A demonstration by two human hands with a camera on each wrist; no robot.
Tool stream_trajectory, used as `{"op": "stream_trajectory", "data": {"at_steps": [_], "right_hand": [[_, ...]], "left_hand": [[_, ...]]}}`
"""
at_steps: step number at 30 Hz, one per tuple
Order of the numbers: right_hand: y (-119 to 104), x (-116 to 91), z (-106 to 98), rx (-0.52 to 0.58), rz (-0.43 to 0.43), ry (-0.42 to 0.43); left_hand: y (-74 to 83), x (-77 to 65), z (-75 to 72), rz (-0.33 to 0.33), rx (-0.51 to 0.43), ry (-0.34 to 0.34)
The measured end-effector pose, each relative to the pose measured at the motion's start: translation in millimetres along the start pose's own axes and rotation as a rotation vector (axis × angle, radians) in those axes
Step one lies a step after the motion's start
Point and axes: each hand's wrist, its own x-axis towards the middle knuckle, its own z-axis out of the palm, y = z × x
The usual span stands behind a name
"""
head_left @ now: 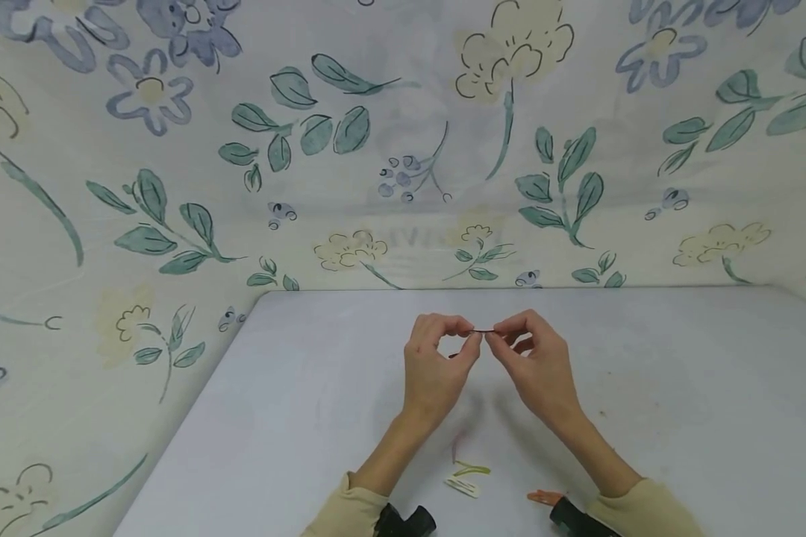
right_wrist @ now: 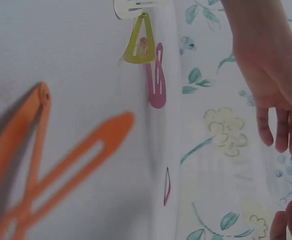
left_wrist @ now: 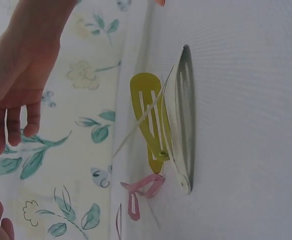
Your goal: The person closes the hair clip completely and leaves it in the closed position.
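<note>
Both hands are raised over the far part of the white table, fingertips nearly meeting. My left hand [head_left: 435, 377] pinches one end of a thin dark strip [head_left: 483, 330] between thumb and index finger. The other end sits between the thumb and index finger of my right hand [head_left: 545, 377]. Seen edge-on, the strip's kind cannot be told. Nearer me lie snap hair clips: a white clip [left_wrist: 184, 120], a yellow-green clip [left_wrist: 148, 112], a pink clip [left_wrist: 145, 190] and an orange clip [right_wrist: 81, 165]. A dark red clip [right_wrist: 167, 187] lies farther off, partly framed by the left hand in the head view.
The white table [head_left: 295, 388] ends at a floral cloth [head_left: 403, 216] that rises behind it and along the left side. Dark wrist-camera mounts [head_left: 406, 520] show under both forearms. A few small specks [head_left: 602, 413] dot the tabletop on the right.
</note>
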Motion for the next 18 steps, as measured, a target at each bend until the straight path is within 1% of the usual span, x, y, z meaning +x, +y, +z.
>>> {"op": "stream_trajectory", "data": {"at_steps": [7, 10, 18], "right_hand": [[0.6, -4.0, 3.1, -0.035, 0.009, 0.012], [0.2, -5.6, 3.5, -0.032, 0.005, 0.015], [0.4, -10.4, 4.5, -0.024, 0.043, 0.003]], "left_hand": [[-0.9, -2.6, 1.9, -0.014, -0.018, 0.011], [-0.3, -2.9, 1.1, -0.022, -0.02, 0.003], [-2.5, -3.9, -1.8, -0.04, -0.023, -0.028]]}}
